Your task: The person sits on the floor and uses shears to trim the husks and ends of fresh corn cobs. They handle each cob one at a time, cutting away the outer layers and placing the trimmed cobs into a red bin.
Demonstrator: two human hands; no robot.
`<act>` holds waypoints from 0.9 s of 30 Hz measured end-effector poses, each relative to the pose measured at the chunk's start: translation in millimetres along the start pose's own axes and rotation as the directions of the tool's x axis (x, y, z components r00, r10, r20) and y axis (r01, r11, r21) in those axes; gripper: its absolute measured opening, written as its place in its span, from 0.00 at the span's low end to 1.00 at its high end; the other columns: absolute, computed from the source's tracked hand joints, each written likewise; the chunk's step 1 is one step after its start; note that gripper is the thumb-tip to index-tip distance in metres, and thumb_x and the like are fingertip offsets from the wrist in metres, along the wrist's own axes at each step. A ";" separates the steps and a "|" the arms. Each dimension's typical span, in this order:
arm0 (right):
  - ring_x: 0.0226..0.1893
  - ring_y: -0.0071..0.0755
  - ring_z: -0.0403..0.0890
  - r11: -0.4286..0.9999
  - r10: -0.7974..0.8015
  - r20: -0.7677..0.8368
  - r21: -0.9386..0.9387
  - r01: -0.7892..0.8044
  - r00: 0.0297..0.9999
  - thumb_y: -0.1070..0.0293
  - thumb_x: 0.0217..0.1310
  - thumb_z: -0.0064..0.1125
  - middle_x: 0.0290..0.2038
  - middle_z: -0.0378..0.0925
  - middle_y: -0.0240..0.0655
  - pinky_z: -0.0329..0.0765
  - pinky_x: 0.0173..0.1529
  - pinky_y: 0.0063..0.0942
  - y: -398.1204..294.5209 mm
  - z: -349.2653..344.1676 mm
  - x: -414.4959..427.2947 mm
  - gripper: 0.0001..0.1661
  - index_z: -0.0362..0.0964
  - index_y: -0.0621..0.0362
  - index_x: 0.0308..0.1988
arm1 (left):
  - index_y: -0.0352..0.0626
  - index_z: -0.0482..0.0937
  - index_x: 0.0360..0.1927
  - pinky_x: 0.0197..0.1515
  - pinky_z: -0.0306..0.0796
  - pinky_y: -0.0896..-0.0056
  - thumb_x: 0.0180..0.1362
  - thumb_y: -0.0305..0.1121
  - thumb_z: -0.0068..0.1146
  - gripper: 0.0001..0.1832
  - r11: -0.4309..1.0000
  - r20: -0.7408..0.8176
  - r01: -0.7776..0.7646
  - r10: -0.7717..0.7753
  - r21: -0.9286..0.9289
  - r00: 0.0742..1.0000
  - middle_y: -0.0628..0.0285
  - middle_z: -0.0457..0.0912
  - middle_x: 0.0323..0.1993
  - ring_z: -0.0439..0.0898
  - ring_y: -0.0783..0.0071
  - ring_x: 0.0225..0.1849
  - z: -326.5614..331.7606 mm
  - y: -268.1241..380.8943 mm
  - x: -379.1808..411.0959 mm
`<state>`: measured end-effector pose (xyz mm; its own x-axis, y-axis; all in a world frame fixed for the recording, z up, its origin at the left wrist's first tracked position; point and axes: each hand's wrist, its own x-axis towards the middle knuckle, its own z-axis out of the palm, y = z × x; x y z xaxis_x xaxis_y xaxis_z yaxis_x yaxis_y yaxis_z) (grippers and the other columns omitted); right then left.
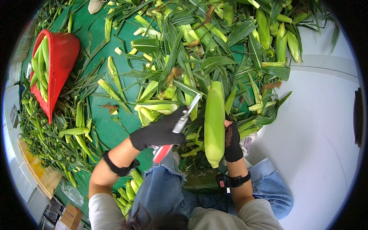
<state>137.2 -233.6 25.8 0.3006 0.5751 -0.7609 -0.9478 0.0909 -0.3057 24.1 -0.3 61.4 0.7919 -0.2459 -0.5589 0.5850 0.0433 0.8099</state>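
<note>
My left hand (161, 129), in a black glove, is closed around a tool with metal jaws and a red-and-white handle, which looks like pruning shears (181, 122). Its metal end points up and to the right. My right hand (232, 141), in a black fingerless glove, holds a green ear of corn (214, 123) upright in the view, its tapered end toward me. The metal end is close to the ear's left side, with a gap between them. Beyond both hands lies a heap of corn husks and leaves (178, 57), with unpeeled ears (263, 28) at its upper right.
At the left, a red scoop-like container (61, 63) holds several green ears. More leaves (37, 120) lie around it on the green floor (100, 112). Several ears (130, 189) lie beside my left leg. A cardboard box (72, 216) stands at the lower left, and a pale surface (316, 115) is at the right.
</note>
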 end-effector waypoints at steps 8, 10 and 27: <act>0.48 0.32 0.76 0.961 -0.178 0.161 -0.182 0.207 0.971 0.58 0.59 0.52 0.51 0.73 0.39 0.73 0.51 0.30 -1.7 9.8 -11.4 0.31 0.61 0.61 0.59 | 0.39 0.66 0.57 0.40 0.74 0.67 0.55 0.35 0.58 0.27 0.753 -0.463 -0.363 0.088 -0.548 0.882 0.60 0.77 0.35 0.78 0.69 0.37 -21.1 0.6 44.7; 0.48 0.31 0.75 0.885 -0.344 0.080 -0.306 0.352 0.935 0.59 0.60 0.51 0.51 0.72 0.38 0.73 0.51 0.29 -3.2 17.7 -8.8 0.31 0.60 0.62 0.60 | 0.39 0.72 0.52 0.43 0.74 0.66 0.57 0.44 0.58 0.24 0.378 -0.362 -0.312 -0.068 -0.872 0.930 0.61 0.76 0.35 0.77 0.69 0.39 -31.1 3.4 34.8; 0.62 0.54 0.61 -0.759 -0.635 0.556 -0.578 -0.301 0.536 0.47 0.56 0.54 0.61 0.63 0.44 0.52 0.62 0.62 -221.7 -47.1 103.9 0.31 0.66 0.46 0.57 | 0.38 0.53 0.64 0.57 0.65 0.59 0.37 0.41 0.72 0.52 0.628 -0.714 0.773 -0.498 0.094 0.492 0.46 0.68 0.56 0.70 0.49 0.56 89.2 -230.5 -318.9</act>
<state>383.6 -232.4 -12.5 0.7038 0.7025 0.1051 0.6907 -0.7114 0.1301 -378.9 -18.2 68.8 0.2231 0.5488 -0.8056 0.9627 -0.2540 0.0936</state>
